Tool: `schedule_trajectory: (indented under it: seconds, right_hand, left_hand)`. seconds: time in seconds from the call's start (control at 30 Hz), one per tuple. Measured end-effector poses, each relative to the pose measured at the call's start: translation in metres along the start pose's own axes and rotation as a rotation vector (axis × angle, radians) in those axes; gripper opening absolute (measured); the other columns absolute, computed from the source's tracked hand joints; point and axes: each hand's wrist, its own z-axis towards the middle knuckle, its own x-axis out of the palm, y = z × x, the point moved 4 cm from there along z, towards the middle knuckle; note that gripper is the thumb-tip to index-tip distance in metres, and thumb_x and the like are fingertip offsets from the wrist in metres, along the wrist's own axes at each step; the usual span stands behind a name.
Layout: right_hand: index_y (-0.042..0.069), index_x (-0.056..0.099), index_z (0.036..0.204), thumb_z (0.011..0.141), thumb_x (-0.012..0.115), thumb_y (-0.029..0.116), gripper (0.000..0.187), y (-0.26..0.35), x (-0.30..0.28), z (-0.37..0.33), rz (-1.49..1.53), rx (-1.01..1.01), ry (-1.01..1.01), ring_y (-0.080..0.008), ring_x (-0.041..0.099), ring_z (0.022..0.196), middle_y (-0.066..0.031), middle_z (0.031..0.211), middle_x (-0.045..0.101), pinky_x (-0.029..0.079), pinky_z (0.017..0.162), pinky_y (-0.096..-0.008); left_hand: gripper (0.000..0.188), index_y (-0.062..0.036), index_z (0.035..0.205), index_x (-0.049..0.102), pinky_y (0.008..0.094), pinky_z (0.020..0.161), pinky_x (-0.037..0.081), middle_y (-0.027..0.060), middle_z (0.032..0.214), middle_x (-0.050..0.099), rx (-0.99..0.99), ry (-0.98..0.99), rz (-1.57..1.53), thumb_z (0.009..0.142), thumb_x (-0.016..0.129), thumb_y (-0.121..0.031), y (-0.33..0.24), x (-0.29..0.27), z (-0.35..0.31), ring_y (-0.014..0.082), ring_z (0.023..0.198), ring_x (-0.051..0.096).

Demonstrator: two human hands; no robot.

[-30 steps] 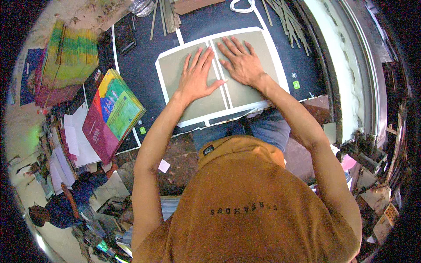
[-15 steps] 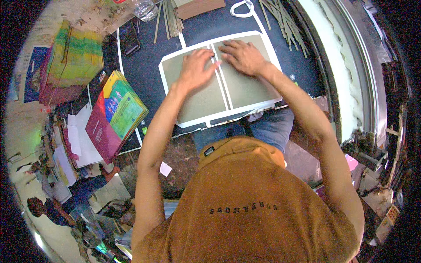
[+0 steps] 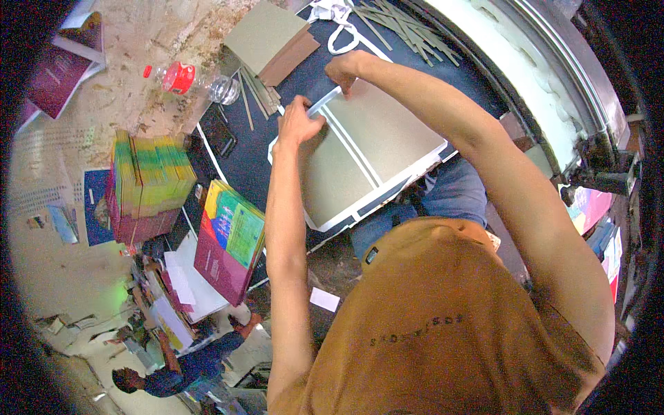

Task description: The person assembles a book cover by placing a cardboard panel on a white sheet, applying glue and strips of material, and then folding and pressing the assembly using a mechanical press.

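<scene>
Two grey boards [image 3: 394,131] lie side by side on a larger white-edged sheet [image 3: 401,180], with white strips between them. At the sheet's far edge a pale flap [image 3: 324,102] stands raised between my hands. My left hand [image 3: 299,123] is closed at the left end of that flap, fingers bent round the edge. My right hand [image 3: 344,71] is closed at its right end, with the fingertips partly hidden by the hand. The sheet rests on a dark table top [image 3: 256,166].
Beyond the sheet are a stack of boards [image 3: 266,38], thin board strips [image 3: 408,31] and a white loop [image 3: 341,38]. To the left are a phone [image 3: 220,135], a plastic bottle [image 3: 194,81], maroon books [image 3: 228,242] and a book stack [image 3: 152,187]. Another person [image 3: 183,366] is at lower left.
My hands have gone from lying over the boards to the sheet's far edge, where a flap is now raised. The whole view has turned and shifted, showing more floor at left.
</scene>
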Motion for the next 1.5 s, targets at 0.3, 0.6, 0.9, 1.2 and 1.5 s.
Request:
schedule_trajectory:
  seconds: [0.3,0.6,0.9,1.2,1.5]
  right_hand:
    - [0.007,0.069,0.114,0.1,0.057,0.043,0.04,0.053,0.062,-0.09,-0.042,0.171,-0.557,-0.0272,0.061,0.124,-0.0055,0.135,0.064,0.037,0.114,-0.05]
    - [0.002,0.042,0.153,0.1,0.047,0.062,0.08,0.039,0.08,-0.098,-0.107,0.326,-0.696,-0.027,0.046,0.145,-0.0137,0.155,0.049,0.024,0.125,-0.0501]
    - [0.004,0.049,0.149,0.101,0.045,0.059,0.073,0.059,0.082,-0.076,0.009,0.145,-0.713,-0.024,0.046,0.144,-0.0125,0.154,0.051,0.023,0.125,-0.0499]
    - [0.005,0.048,0.15,0.101,0.045,0.061,0.075,0.03,0.079,-0.104,-0.037,0.196,-0.799,-0.024,0.046,0.145,-0.0107,0.154,0.052,0.026,0.125,-0.046]
    - [-0.009,0.035,0.153,0.099,0.035,0.072,0.098,0.069,0.079,-0.068,-0.012,0.248,-0.677,-0.0363,0.035,0.15,-0.0235,0.161,0.037,0.018,0.127,-0.0492]
  left_hand:
    - [0.05,-0.0012,0.14,0.058,0.0549,0.114,0.034,0.0202,0.146,0.049,0.238,-0.444,0.218,0.097,0.058,-0.027,-0.001,0.029,-0.083,0.0367,0.14,0.042]
    - [0.054,0.0033,0.131,0.052,0.0527,0.1,0.042,0.0235,0.121,0.055,0.127,-0.432,0.179,0.096,0.064,-0.036,0.038,0.021,-0.131,0.0432,0.114,0.052]
    - [0.049,-0.0006,0.114,0.059,0.0507,0.094,0.044,0.0201,0.11,0.057,0.031,-0.323,0.282,0.095,0.063,-0.045,0.037,0.011,-0.123,0.0389,0.106,0.055]
    - [0.082,0.0036,0.154,0.038,0.0517,0.124,0.024,0.0234,0.162,0.035,0.203,-0.321,0.135,0.099,0.055,-0.054,-0.016,0.045,-0.061,0.0379,0.152,0.031]
    - [0.067,0.0062,0.14,0.052,0.0513,0.108,0.04,0.0246,0.137,0.053,0.11,-0.424,0.104,0.094,0.065,-0.041,0.021,0.029,-0.122,0.0426,0.125,0.049]
